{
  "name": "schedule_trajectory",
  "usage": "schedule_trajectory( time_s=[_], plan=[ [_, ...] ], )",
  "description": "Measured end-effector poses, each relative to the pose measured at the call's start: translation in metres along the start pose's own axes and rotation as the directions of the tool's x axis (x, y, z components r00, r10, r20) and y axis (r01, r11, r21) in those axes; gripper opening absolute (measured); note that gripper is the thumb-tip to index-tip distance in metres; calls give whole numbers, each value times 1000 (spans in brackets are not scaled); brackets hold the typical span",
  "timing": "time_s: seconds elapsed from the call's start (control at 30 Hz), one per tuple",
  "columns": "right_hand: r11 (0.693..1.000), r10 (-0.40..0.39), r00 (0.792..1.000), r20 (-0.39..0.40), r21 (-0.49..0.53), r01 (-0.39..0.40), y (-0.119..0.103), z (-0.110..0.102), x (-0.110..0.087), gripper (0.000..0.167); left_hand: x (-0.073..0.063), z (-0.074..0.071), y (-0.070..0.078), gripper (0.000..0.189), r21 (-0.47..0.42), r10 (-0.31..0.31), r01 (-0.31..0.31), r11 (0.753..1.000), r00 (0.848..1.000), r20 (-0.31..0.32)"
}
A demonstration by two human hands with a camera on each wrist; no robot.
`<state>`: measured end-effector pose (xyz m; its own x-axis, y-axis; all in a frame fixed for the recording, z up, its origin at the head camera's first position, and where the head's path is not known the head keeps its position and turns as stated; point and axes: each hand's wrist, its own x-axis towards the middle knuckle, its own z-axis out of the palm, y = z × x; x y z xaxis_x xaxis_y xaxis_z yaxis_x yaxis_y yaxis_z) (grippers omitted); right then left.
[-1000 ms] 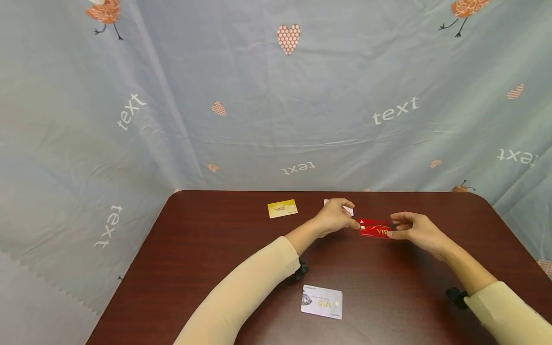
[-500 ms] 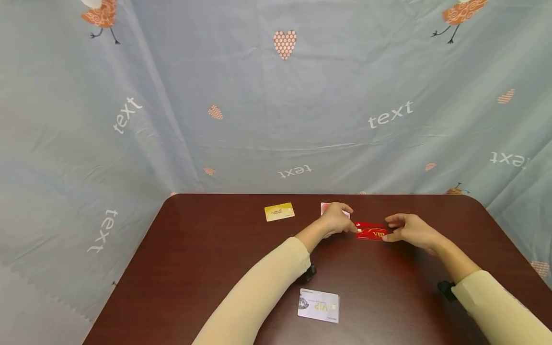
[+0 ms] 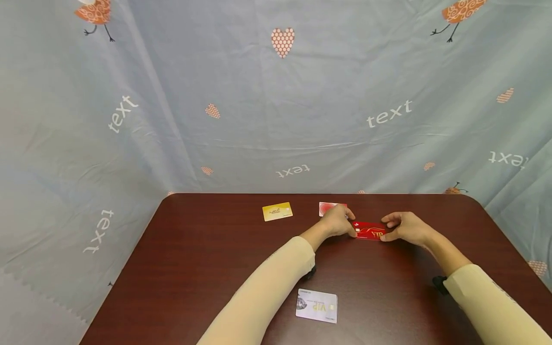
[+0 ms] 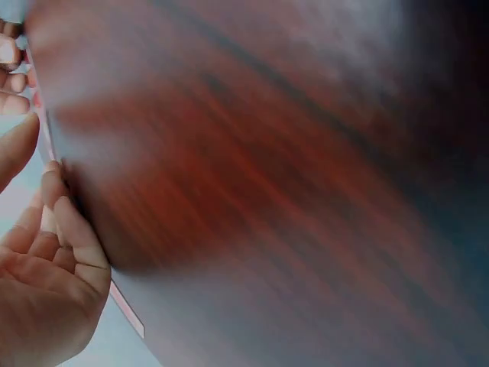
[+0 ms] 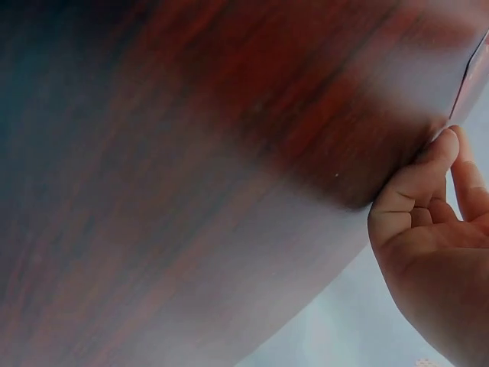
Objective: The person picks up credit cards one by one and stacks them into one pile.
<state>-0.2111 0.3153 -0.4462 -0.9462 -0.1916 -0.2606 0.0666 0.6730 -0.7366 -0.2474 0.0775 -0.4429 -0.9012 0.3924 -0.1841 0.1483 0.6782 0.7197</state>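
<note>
A red card point(image 3: 369, 231) with gold VIP lettering and a small chip lies level at or just above the dark wooden table, towards its far right. My left hand point(image 3: 338, 221) pinches its left end between thumb and fingers. At the other end, my right hand point(image 3: 407, 227) holds the card the same way. In the right wrist view, thumb and finger of the right hand point(image 5: 428, 218) meet at the card's thin edge point(image 5: 466, 84). The left wrist view shows the left hand point(image 4: 57, 283) close to the tabletop. A pink-and-white card point(image 3: 327, 208) lies behind the left hand, partly covered.
A yellow card point(image 3: 278, 211) lies near the back edge of the table point(image 3: 207, 258), left of the hands. Nearer the front is a silvery-white VIP card point(image 3: 316, 305), its lettering upside down. A blue-grey patterned curtain point(image 3: 241, 86) hangs behind and to the left.
The left hand has shifted slightly right and towards me, uncovering more of the pink-and-white card. The right hand has come slightly left. Both stay at the red card's ends. The head view has shifted slightly.
</note>
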Motion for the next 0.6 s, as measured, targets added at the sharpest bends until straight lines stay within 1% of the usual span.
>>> schedule_trajectory(
  time_s=[0.1,0.17,0.33,0.43,0.6],
  plan=[
    [1000,1,1000,-1,-2,-1,0,1,1,68,1,0,0,44,63,8,-8,998,1000,9],
    [1000,-2,1000,-4,-7,2,1,1,2,66,2,2,0,45,93,-2,2,996,1000,6],
    [1000,-24,1000,-11,-19,24,1,4,4,61,1,3,0,43,116,-39,40,992,999,-12],
    [999,-42,999,-8,-34,41,0,5,5,58,1,2,-1,42,126,-41,42,991,999,-10],
    [997,-59,998,14,-51,60,1,4,6,53,2,2,0,41,143,-19,17,990,1000,9]
  ],
)
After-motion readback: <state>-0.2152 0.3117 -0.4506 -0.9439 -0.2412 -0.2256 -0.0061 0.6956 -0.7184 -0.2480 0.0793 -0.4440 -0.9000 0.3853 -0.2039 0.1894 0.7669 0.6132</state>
